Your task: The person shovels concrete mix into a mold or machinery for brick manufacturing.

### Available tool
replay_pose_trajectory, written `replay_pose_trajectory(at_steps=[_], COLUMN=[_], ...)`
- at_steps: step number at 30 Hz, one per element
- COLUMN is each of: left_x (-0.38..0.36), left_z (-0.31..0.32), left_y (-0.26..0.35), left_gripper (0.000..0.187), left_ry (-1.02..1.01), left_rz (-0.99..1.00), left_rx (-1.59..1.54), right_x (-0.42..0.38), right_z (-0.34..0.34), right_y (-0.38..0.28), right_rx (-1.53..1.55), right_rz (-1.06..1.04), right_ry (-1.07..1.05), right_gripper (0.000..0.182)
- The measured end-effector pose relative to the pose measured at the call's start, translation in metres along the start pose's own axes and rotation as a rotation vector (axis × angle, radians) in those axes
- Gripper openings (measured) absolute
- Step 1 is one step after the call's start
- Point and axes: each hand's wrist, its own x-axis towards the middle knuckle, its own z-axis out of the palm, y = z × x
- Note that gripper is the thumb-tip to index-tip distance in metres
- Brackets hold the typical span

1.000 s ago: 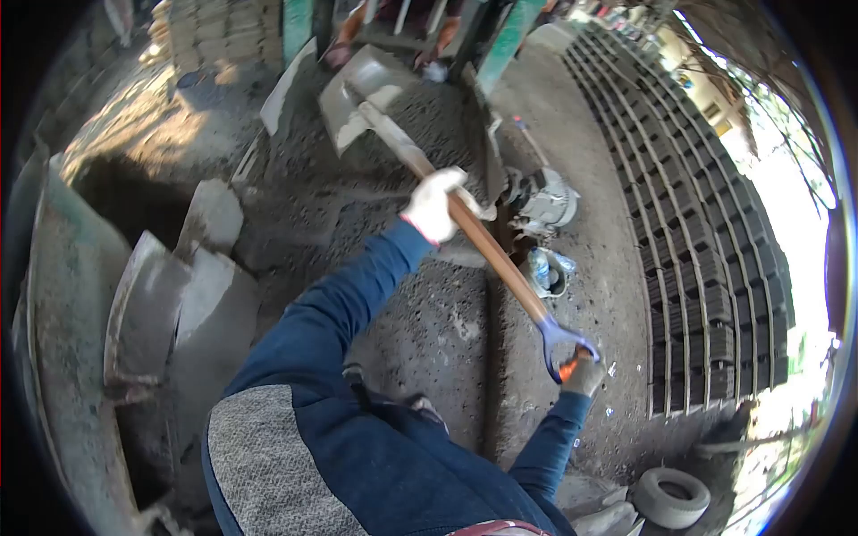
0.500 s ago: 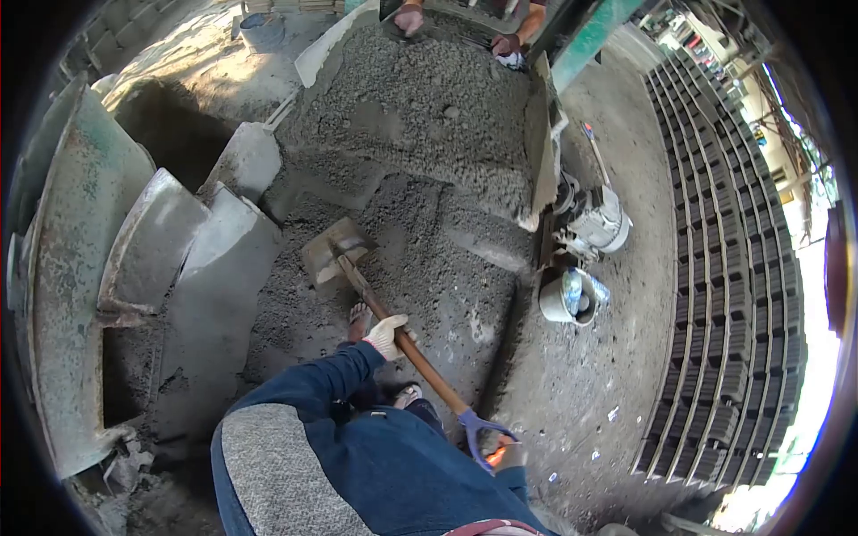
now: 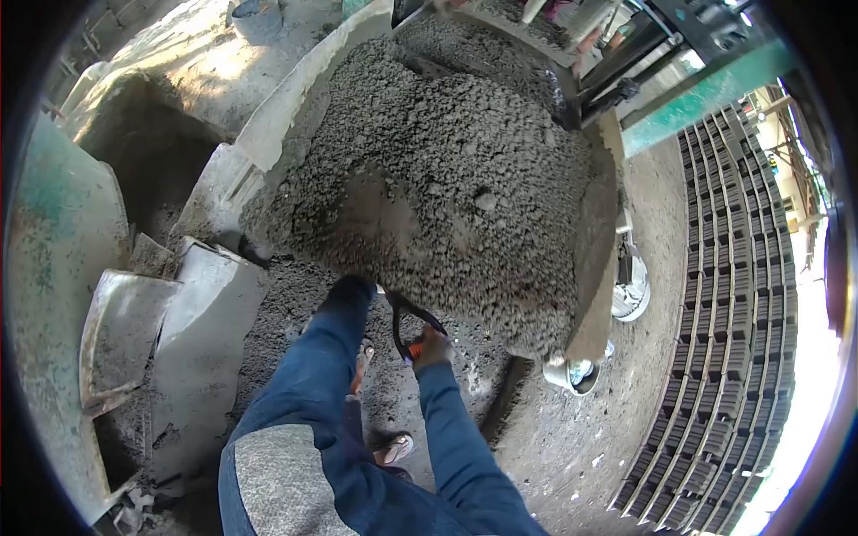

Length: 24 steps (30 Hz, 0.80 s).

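My right hand [image 3: 431, 347] is closed round the D-shaped grip [image 3: 399, 332] of a shovel, with something orange at the palm. From there the shovel runs forward beneath the near edge of a large heap of grey, crumbly wet mix [image 3: 465, 179]. Its blade and most of its shaft are hidden. My left arm reaches to that same edge. Only a sliver of the white glove on my left hand [image 3: 380, 288] shows beside the shovel, and its fingers are hidden. The heap lies in a raised metal trough [image 3: 594, 268] with side walls.
On the left stand curved metal plates [image 3: 201, 313] beside a dark pit [image 3: 161, 143]. A white bucket [image 3: 572, 380] sits right of the trough. Long racks of grey blocks [image 3: 715, 313] line the right side. Another person's arm [image 3: 590, 40] shows at the top, near a green beam [image 3: 706, 98].
The shovel has gone from low over the floor mix to the trough's heap, its blade now out of sight. Both my arms have reached forward. The view has moved closer to the heap.
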Motion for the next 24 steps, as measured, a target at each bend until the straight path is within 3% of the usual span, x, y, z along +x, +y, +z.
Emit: replay_pose_trajectory(at_steps=[1, 3, 7, 9, 11, 12, 13, 15, 17, 19, 21, 22, 24], left_x=[0.018, 0.011, -0.053, -0.096, -0.127, -0.137, -0.138, -0.135, -0.106, -0.06, -0.02, 0.006, 0.031], left_z=[0.004, 0.019, 0.04, 0.048, 0.05, 0.05, 0.049, 0.046, 0.038, 0.028, 0.031, 0.034, 0.045], left_y=[-0.011, -0.035, -0.113, -0.137, -0.151, -0.156, -0.154, -0.158, -0.148, -0.124, -0.092, -0.086, -0.09], left_gripper=[0.015, 0.016, 0.017, 0.017, 0.018, 0.018, 0.018, 0.019, 0.019, 0.02, 0.02, 0.02, 0.021], left_ry=[0.003, 0.013, 0.024, 0.014, 0.017, 0.027, 0.039, 0.055, 0.062, 0.077, 0.111, 0.126, 0.146], left_rz=[0.006, 0.009, -0.033, -0.103, -0.157, -0.17, -0.168, -0.149, -0.087, -0.022, 0.012, 0.036, 0.05], left_rx=[0.063, 0.211, 0.406, 0.393, 0.36, 0.341, 0.323, 0.285, 0.231, 0.164, 0.096, 0.096, 0.145], right_x=[0.003, -0.03, -0.11, -0.131, -0.152, -0.162, -0.174, -0.166, -0.123, -0.029, 0.03, 0.049, 0.058], right_z=[-0.016, -0.035, -0.071, -0.077, -0.102, -0.101, -0.084, -0.078, -0.067, -0.069, -0.068, -0.067, -0.068], right_y=[-0.01, 0.024, 0.076, 0.115, 0.102, 0.111, 0.145, 0.145, 0.122, 0.082, 0.07, 0.067, 0.077], right_rx=[-0.26, -0.216, -0.203, 1.473, 1.492, 1.462, 1.533, 1.484, 0.486, -0.281, 0.094, 0.532, 0.935], right_rz=[-0.055, 0.077, 0.043, 0.951, 1.167, 1.199, 1.179, 1.078, 0.581, 0.09, 0.136, 0.339, 0.566], right_ry=[-0.035, -0.213, 0.004, 0.058, 0.255, 0.254, 0.267, 0.129, 0.119, 0.145, 0.036, -0.002, -0.015], right_gripper=[0.035, 0.045, 0.032, 0.009, 0.019, 0.024, 0.017, 0.013, 0.029, 0.037, 0.033, 0.031, 0.026])
